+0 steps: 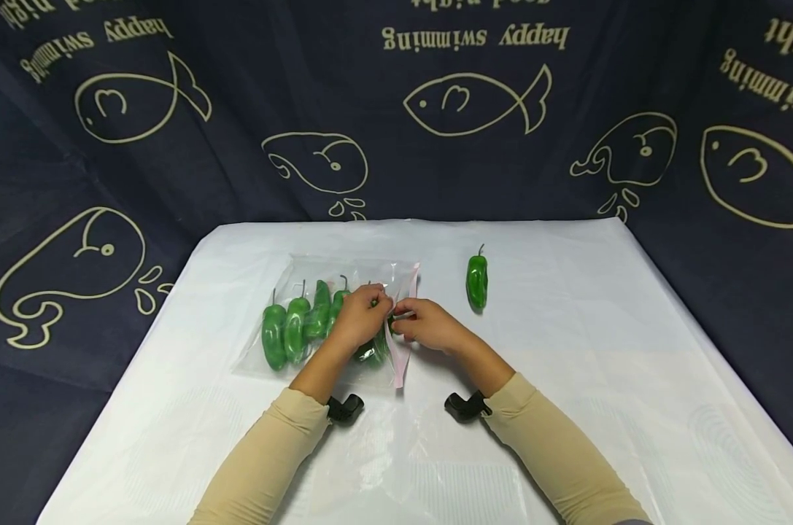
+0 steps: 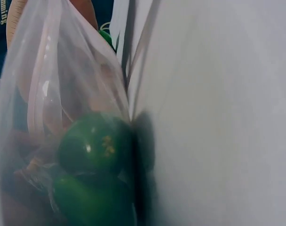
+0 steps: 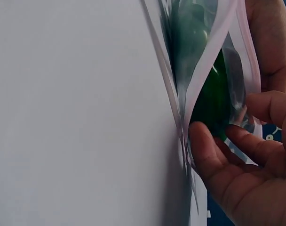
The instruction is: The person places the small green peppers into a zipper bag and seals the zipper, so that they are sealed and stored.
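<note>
A clear zip bag [image 1: 399, 368] with a pink strip along its mouth lies on the table, several green peppers [image 1: 274, 339] inside it. At the mouth, my left hand [image 1: 362, 315] pinches the upper edge and holds it up. My right hand [image 1: 432, 326] is at the opening, its thumb and fingertips around the near end of a green pepper [image 3: 211, 101] that lies mostly within the bag. In the left wrist view, two peppers [image 2: 93, 143] show through the plastic, while the left fingers are mostly hidden behind it.
Another green pepper [image 1: 477, 281] lies on the white-covered table [image 1: 567, 313], right of the bag. Black wrist cameras [image 1: 346, 410] sit below both wrists. A dark cloth [image 1: 343, 80] with fish and whale drawings hangs behind the table.
</note>
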### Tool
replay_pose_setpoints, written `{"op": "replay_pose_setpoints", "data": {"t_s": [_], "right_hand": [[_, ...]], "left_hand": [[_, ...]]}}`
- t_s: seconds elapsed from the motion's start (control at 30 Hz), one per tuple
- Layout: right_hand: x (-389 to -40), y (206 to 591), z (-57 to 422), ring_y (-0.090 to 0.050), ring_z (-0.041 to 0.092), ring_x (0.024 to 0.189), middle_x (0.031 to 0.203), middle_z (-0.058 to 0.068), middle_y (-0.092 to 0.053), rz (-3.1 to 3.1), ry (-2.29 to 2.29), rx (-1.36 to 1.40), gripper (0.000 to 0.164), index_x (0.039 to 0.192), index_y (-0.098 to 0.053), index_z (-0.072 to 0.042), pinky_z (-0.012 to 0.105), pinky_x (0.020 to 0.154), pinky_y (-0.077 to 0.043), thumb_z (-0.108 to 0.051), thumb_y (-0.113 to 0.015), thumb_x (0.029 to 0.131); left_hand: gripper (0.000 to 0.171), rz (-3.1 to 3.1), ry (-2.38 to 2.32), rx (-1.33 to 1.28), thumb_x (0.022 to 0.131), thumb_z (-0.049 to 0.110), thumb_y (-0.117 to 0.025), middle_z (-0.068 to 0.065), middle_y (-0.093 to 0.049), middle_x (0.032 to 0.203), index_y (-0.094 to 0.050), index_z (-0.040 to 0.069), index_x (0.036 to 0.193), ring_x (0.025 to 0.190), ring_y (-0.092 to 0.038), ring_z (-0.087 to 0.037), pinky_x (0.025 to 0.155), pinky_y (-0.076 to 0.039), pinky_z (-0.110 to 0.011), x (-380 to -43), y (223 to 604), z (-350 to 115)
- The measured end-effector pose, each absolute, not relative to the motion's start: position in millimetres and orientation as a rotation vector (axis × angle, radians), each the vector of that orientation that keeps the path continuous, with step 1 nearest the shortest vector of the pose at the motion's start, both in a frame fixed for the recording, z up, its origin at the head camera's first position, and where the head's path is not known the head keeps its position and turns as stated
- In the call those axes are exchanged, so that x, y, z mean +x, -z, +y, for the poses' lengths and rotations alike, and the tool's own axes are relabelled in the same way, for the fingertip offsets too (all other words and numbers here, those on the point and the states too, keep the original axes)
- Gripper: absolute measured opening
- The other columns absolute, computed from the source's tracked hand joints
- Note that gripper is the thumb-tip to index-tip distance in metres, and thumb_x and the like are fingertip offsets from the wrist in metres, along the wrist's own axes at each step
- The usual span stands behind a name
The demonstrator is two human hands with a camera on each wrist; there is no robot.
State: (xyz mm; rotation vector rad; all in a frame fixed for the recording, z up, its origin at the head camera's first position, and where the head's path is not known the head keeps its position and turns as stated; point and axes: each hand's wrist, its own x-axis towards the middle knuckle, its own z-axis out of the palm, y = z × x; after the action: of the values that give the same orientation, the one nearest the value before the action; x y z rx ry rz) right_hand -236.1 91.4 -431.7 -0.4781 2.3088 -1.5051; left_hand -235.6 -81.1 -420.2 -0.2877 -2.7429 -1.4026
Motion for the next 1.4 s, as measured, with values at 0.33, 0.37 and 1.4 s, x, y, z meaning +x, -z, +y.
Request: {"op": "replay_pose_setpoints", "data": {"t_s": [0.33, 0.37, 1.4], "right_hand": [[-247.1, 419.1, 121.7, -0.065, 0.034, 0.096, 0.128, 0.021, -0.060, 2.378, 1.537, -0.389, 0.036, 0.129, -0.058, 0.003, 0.037, 0.077, -0.054, -0.010, -0.061, 0.095], [-248.8, 417.0, 126.5, -0.064, 0.035, 0.100, 0.129, 0.022, -0.060, 2.383, 1.543, -0.376, 0.037, 0.130, -0.058, 0.003, 0.039, 0.079, -0.054, -0.010, -0.061, 0.096], [-296.0, 411.1, 225.0, -0.049, 0.040, 0.126, 0.143, 0.024, -0.047, 2.790, 1.181, -0.118, 0.050, 0.140, -0.047, -0.001, 0.053, 0.095, -0.046, -0.026, -0.058, 0.099]], "left_hand": [[0.027, -2.725, 1.392, -0.319, 0.094, 0.015, -0.056, -0.019, -0.061, 0.131, -0.060, 0.008, 0.068, 0.132, -0.049, -0.035, 0.114, -0.004, -0.064, -236.6, 422.7, -80.3], [0.027, -2.725, 1.398, -0.320, 0.094, 0.015, -0.056, -0.019, -0.061, 0.131, -0.059, 0.008, 0.068, 0.132, -0.049, -0.035, 0.114, -0.003, -0.064, -236.6, 423.0, -80.3], [0.024, -2.702, 1.428, -0.335, 0.095, 0.012, -0.055, -0.020, -0.062, 0.130, -0.061, 0.005, 0.072, 0.131, -0.049, -0.035, 0.116, -0.003, -0.061, -235.1, 426.8, -81.0]]}}
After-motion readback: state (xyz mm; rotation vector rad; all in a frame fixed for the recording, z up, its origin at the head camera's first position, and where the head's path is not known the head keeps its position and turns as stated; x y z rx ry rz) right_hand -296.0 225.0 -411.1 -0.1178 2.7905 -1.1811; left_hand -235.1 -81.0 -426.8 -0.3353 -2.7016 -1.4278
